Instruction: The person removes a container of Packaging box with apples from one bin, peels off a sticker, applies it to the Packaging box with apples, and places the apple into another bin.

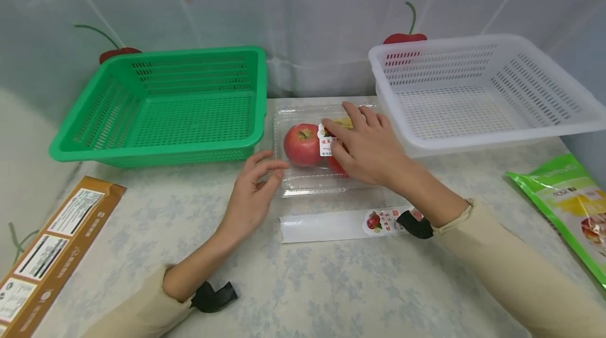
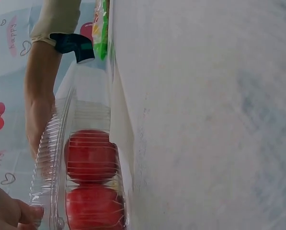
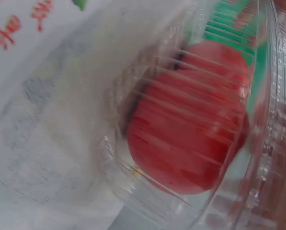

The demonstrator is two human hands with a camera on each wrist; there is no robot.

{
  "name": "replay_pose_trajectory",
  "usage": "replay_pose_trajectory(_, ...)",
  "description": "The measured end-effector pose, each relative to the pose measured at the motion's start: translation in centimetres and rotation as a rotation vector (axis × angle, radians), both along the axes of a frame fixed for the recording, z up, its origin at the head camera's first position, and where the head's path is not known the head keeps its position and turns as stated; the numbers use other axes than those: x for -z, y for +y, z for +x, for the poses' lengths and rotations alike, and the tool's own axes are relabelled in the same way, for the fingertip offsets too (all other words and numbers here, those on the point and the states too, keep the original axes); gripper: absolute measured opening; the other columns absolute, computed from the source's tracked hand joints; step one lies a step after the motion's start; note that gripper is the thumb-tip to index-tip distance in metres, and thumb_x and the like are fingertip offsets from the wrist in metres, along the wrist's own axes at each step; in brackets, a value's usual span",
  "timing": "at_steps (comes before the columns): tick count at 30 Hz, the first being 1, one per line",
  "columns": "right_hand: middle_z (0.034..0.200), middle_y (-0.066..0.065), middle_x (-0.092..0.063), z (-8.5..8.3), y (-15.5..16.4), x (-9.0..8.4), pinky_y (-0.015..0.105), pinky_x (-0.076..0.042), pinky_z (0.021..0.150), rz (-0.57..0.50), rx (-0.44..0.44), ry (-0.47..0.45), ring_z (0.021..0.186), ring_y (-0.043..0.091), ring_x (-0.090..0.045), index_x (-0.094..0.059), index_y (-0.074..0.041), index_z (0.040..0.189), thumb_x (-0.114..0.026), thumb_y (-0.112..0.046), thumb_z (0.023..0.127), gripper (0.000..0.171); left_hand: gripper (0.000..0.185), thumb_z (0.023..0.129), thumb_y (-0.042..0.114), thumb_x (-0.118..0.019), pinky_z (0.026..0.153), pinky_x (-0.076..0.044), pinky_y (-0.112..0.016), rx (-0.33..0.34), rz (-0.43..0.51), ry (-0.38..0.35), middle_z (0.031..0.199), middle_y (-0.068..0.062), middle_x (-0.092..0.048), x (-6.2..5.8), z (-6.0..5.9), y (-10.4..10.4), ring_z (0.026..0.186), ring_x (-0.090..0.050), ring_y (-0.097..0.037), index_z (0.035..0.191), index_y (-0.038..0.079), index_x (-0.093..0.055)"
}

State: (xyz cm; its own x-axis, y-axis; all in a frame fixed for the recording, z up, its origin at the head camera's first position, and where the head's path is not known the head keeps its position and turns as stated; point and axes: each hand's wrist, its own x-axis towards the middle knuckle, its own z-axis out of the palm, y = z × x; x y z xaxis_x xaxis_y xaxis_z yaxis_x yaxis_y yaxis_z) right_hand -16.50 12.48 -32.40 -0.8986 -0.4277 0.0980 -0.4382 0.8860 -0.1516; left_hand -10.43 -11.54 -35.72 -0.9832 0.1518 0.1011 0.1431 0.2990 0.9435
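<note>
Clear plastic clamshell box lies flat on the table, in the gap between the green basket and the white basket, closer to the person than either. Two red apples inside: the left apple fully visible through the lid, the second mostly covered by the right hand.

Right hand: palm down on top of the box lid, over its right half. Fingers spread, lying across the lid; fingertips reach toward the white label stuck on top. Whether thumb and forefinger pinch the label edge, cannot tell from the head view. Right wrist view is blurred; shows only an apple behind ribbed clear plastic.

Left hand: at the box's left front corner, fingers gently curved, tips touching the box edge. Left wrist view shows fingertips against the clamshell rim, both apples stacked in frame.

A paper strip with an apple print lies on the table just in front of the box, under the right forearm.

Other items: brown carton at the table's left edge; green printed bag at the right edge, well apart from the box.
</note>
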Motion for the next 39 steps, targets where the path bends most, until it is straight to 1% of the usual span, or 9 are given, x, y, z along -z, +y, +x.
replay_pose_trajectory(4,0.145,0.022,-0.045,0.1,0.1,0.4,0.059,-0.033,0.104,-0.097,-0.015,0.128,0.131,0.042,-0.040,-0.066,-0.015,0.130,-0.045,-0.029,0.095,0.044,0.024,0.100,0.008,-0.053,0.091,-0.050,-0.043,0.007,-0.003,0.008,0.147,-0.010,-0.039,0.0,0.1,0.1,0.129,-0.046,-0.025,0.116,0.000,-0.069)
replay_pose_trajectory(8,0.129,0.022,-0.060,0.3,0.3,0.8,0.052,-0.038,0.105,-0.210,-0.047,0.235,0.123,0.038,-0.051,-0.077,-0.006,0.106,-0.052,-0.026,0.093,0.034,0.024,0.100,0.009,-0.052,0.092,-0.050,-0.044,0.010,-0.009,-0.003,0.147,-0.009,-0.039,-0.1,0.1,0.1,0.130,-0.045,-0.025,0.116,0.000,-0.069)
replay_pose_trajectory(14,0.097,0.018,-0.071,0.7,0.6,1.5,0.047,-0.047,0.097,-0.330,-0.117,0.386,0.106,0.033,-0.062,-0.074,-0.002,0.072,-0.053,-0.020,0.091,0.034,0.023,0.100,0.008,-0.053,0.093,-0.049,-0.043,0.015,-0.015,-0.010,0.147,-0.010,-0.038,-0.3,0.2,0.2,0.130,-0.043,-0.025,0.115,0.000,-0.069)
replay_pose_trajectory(19,0.105,0.017,-0.070,0.8,0.5,1.4,0.047,-0.047,0.098,-0.314,-0.084,0.344,0.111,0.033,-0.059,-0.076,-0.004,0.085,-0.054,-0.022,0.092,0.029,0.024,0.101,0.009,-0.052,0.092,-0.050,-0.043,0.026,-0.024,-0.015,0.148,-0.011,-0.037,-0.4,0.3,0.1,0.128,-0.046,-0.026,0.117,0.000,-0.068)
replay_pose_trajectory(25,0.135,0.024,-0.054,0.4,0.3,0.9,0.049,-0.032,0.111,-0.177,-0.034,0.218,0.131,0.041,-0.041,-0.071,-0.010,0.120,-0.050,-0.026,0.094,0.037,0.025,0.101,0.011,-0.053,0.093,-0.049,-0.043,0.031,-0.035,-0.021,0.148,-0.009,-0.037,-0.5,0.2,0.0,0.129,-0.045,-0.025,0.118,0.001,-0.068)
replay_pose_trajectory(28,0.143,0.026,-0.046,0.2,0.3,0.8,0.051,-0.025,0.114,-0.122,-0.022,0.161,0.136,0.043,-0.034,-0.066,-0.012,0.129,-0.047,-0.028,0.095,0.042,0.025,0.101,0.010,-0.053,0.093,-0.049,-0.044,0.031,-0.034,-0.018,0.148,-0.009,-0.038,-0.5,0.2,0.0,0.130,-0.045,-0.025,0.118,0.001,-0.068)
replay_pose_trajectory(30,0.143,0.025,-0.047,0.2,0.3,0.8,0.050,-0.026,0.114,-0.138,-0.016,0.156,0.136,0.042,-0.035,-0.067,-0.012,0.126,-0.048,-0.027,0.095,0.040,0.025,0.101,0.010,-0.053,0.093,-0.050,-0.043,0.031,-0.031,-0.014,0.148,-0.009,-0.038,-0.4,0.2,0.0,0.129,-0.046,-0.025,0.119,0.001,-0.068)
replay_pose_trajectory(33,0.134,0.023,-0.056,0.4,0.3,0.9,0.049,-0.033,0.110,-0.218,-0.022,0.204,0.131,0.040,-0.043,-0.073,-0.008,0.111,-0.051,-0.024,0.094,0.032,0.025,0.101,0.010,-0.053,0.092,-0.050,-0.043,0.036,-0.028,-0.007,0.148,-0.010,-0.038,-0.4,0.2,-0.1,0.127,-0.049,-0.026,0.120,0.001,-0.068)
replay_pose_trajectory(39,0.111,0.020,-0.070,0.7,0.4,1.2,0.050,-0.051,0.090,-0.308,-0.066,0.333,0.112,0.036,-0.061,-0.076,-0.004,0.076,-0.054,-0.023,0.093,0.034,0.026,0.102,0.013,-0.054,0.094,-0.050,-0.044,0.053,-0.041,-0.010,0.148,-0.010,-0.037,-0.4,0.1,-0.2,0.126,-0.049,-0.027,0.122,0.002,-0.068)
